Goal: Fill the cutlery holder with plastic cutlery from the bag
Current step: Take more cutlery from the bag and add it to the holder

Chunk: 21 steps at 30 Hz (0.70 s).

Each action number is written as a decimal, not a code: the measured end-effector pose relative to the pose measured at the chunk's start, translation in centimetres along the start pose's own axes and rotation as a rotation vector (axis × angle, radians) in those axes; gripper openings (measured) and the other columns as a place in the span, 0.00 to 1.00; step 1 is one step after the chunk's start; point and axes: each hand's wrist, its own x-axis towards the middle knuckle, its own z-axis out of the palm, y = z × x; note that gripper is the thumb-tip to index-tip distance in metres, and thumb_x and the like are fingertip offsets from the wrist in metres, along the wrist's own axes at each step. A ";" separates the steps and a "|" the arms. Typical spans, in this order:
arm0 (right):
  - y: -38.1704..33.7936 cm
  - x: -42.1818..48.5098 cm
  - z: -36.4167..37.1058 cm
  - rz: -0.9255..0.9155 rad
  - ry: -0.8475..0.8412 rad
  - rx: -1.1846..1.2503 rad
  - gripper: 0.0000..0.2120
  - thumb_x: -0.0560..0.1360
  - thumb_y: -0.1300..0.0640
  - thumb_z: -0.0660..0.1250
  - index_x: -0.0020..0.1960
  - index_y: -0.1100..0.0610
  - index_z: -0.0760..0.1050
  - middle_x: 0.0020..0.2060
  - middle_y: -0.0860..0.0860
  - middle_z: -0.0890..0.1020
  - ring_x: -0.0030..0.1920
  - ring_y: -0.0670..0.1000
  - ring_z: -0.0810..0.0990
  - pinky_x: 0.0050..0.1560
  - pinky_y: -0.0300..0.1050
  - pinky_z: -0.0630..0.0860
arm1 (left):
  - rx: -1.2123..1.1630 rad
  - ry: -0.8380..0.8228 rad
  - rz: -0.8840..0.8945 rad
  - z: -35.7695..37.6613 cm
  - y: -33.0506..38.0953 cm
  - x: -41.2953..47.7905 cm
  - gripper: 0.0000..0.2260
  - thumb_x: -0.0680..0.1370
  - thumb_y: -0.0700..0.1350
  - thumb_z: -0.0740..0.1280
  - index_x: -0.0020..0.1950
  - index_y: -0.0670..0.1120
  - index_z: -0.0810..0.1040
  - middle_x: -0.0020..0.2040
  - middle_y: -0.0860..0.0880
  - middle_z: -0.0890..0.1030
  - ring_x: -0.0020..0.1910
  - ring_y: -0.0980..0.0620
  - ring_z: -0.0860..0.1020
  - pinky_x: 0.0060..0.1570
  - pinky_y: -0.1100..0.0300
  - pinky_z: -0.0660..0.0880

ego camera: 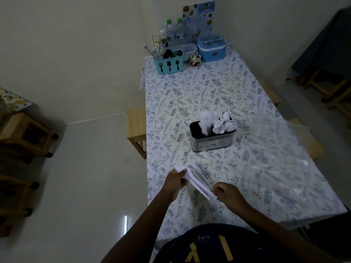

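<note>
One cutlery bundle slants: left hand far, right hand near.

ok so the cutlery holder is a black-topped shiny metal box, upright mid-table, packed with white plastic cutlery, heads up. The clear bag lies flat to its right. Another white bundle is held above the near left edge.

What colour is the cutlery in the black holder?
The cutlery is white; the head view shows it.
</note>
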 end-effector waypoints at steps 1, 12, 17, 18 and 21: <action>0.5 0.3 -0.2 0.015 0.035 -0.039 0.09 0.77 0.57 0.65 0.38 0.54 0.76 0.33 0.47 0.77 0.35 0.46 0.76 0.38 0.38 0.71 | -0.001 0.015 0.008 -0.2 0.0 0.1 0.06 0.80 0.37 0.63 0.55 0.39 0.76 0.47 0.43 0.79 0.44 0.48 0.77 0.43 0.58 0.76; 2.6 3.0 1.8 -0.021 -0.039 -0.456 0.16 0.69 0.52 0.74 0.46 0.55 0.68 0.41 0.50 0.71 0.41 0.48 0.70 0.39 0.41 0.64 | 0.053 0.060 0.051 -2.8 -1.3 -0.7 0.07 0.81 0.39 0.62 0.58 0.38 0.74 0.49 0.41 0.77 0.47 0.47 0.77 0.46 0.57 0.76; 2.4 3.8 1.6 0.021 -0.064 -0.464 0.10 0.70 0.60 0.70 0.42 0.54 0.67 0.38 0.50 0.74 0.39 0.49 0.72 0.37 0.41 0.65 | 0.044 0.062 0.040 -3.0 -1.6 -0.9 0.04 0.81 0.38 0.62 0.52 0.40 0.75 0.45 0.43 0.77 0.44 0.49 0.76 0.44 0.58 0.76; 2.4 3.8 1.7 0.025 -0.060 -0.446 0.10 0.70 0.60 0.70 0.41 0.53 0.68 0.37 0.49 0.74 0.39 0.49 0.73 0.37 0.41 0.65 | 0.046 0.051 0.045 -2.9 -1.5 -0.9 0.04 0.81 0.38 0.62 0.50 0.40 0.76 0.45 0.43 0.77 0.44 0.48 0.77 0.44 0.58 0.76; 2.6 3.4 1.4 0.052 -0.017 -0.353 0.07 0.71 0.59 0.71 0.39 0.53 0.73 0.34 0.48 0.76 0.38 0.49 0.77 0.37 0.43 0.69 | 0.042 0.048 0.039 -2.7 -1.1 -0.6 0.04 0.81 0.38 0.62 0.53 0.40 0.76 0.48 0.42 0.78 0.46 0.47 0.78 0.45 0.58 0.76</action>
